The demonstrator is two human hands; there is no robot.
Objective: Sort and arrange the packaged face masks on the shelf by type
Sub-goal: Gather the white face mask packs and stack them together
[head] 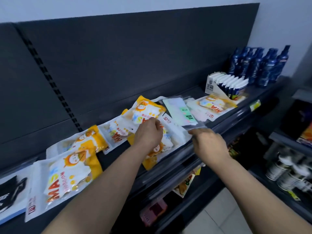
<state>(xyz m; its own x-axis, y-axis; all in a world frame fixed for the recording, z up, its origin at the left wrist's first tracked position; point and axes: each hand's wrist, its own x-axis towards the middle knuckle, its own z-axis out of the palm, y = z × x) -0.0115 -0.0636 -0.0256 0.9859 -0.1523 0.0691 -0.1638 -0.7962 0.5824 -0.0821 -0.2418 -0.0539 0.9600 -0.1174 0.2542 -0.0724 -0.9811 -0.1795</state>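
— What have I got hold of?
— My left hand (148, 133) curls round an orange mask pack (143, 107). My right hand (209, 143) pinches the green mask pack (179, 112) beside it.
— Where?
— On the shelf (116, 151), by more orange packs (67, 178).

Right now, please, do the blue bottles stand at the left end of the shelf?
No, the blue bottles stand at the right end, behind the white display box.

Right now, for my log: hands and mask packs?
Left hand grips yellow-and-white plastic mask pack. Right hand at corner of clear pale-green pack, grip blurred. Packs overlap beneath.
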